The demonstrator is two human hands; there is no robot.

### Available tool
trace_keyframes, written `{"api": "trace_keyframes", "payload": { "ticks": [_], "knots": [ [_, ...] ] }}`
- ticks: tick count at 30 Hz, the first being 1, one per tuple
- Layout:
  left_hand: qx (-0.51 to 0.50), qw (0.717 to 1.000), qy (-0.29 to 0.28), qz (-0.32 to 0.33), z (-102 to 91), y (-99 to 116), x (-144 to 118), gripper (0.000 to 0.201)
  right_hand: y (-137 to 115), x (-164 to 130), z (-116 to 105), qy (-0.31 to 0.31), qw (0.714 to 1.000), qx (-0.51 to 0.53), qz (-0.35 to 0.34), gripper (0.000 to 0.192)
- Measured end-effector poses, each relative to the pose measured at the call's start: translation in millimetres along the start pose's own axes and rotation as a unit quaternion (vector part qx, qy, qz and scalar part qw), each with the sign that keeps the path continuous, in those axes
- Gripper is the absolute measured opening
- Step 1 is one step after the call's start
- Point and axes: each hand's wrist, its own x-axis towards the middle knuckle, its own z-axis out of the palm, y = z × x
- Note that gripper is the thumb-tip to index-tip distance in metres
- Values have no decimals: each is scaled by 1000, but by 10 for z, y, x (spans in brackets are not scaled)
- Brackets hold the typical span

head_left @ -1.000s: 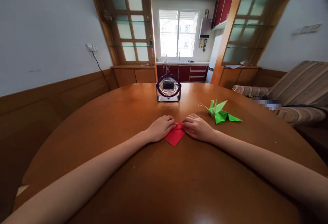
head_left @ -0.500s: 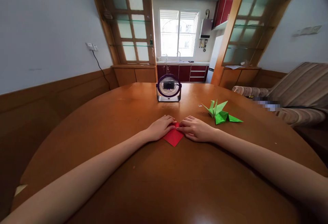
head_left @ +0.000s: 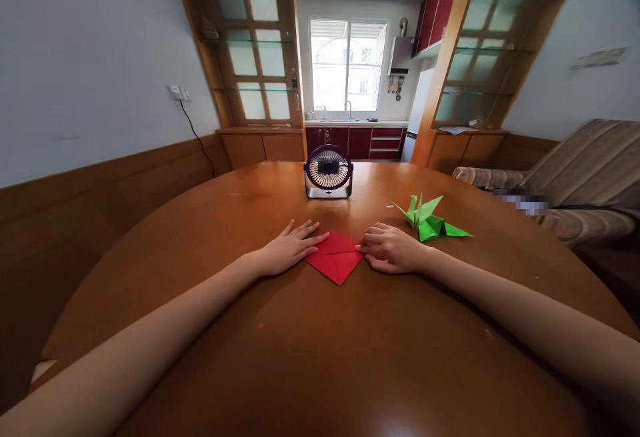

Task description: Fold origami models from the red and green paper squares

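A folded sheet of red origami paper (head_left: 336, 260) lies flat on the wooden table, a corner pointing toward me and crease lines across it. My left hand (head_left: 287, 248) rests with fingers spread, its fingertips on the paper's left edge. At the right corner, my right hand (head_left: 391, 249) has its fingers curled together, pinching the paper's edge. Just beyond my right hand sit a light green folded paper crane (head_left: 420, 211) and a darker green folded paper piece (head_left: 433, 228).
A small purple desk fan (head_left: 329, 170) stands beyond the paper on the brown table (head_left: 320, 357). A striped armchair (head_left: 590, 177) is at the right. Behind are wooden cabinets and a kitchen with a window (head_left: 349, 67).
My left hand has slid left and its fingers have spread. More of the red paper now shows, with its far corner uncovered. My right hand has shifted slightly right.
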Motion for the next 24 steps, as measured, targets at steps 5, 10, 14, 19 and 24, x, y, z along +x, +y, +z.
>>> {"api": "trace_keyframes", "payload": {
  "ticks": [5,10,14,19,24],
  "knots": [
    [5,1000,-7,-18,-36,-31,-139,52,31,-104,6,15,998,55,23,24],
    [-1,1000,10,3,-18,-96,-162,51,25,-177,-26,35,994,89,43,22],
    [7,997,69,38,20,-34,-125,49,2,-134,-41,33,994,93,46,21],
    [-15,993,67,100,74,345,15,52,-22,-79,-55,30,995,79,45,21],
    [-59,994,8,92,109,664,209,69,-27,-64,-63,19,996,69,48,22]
  ]
}}
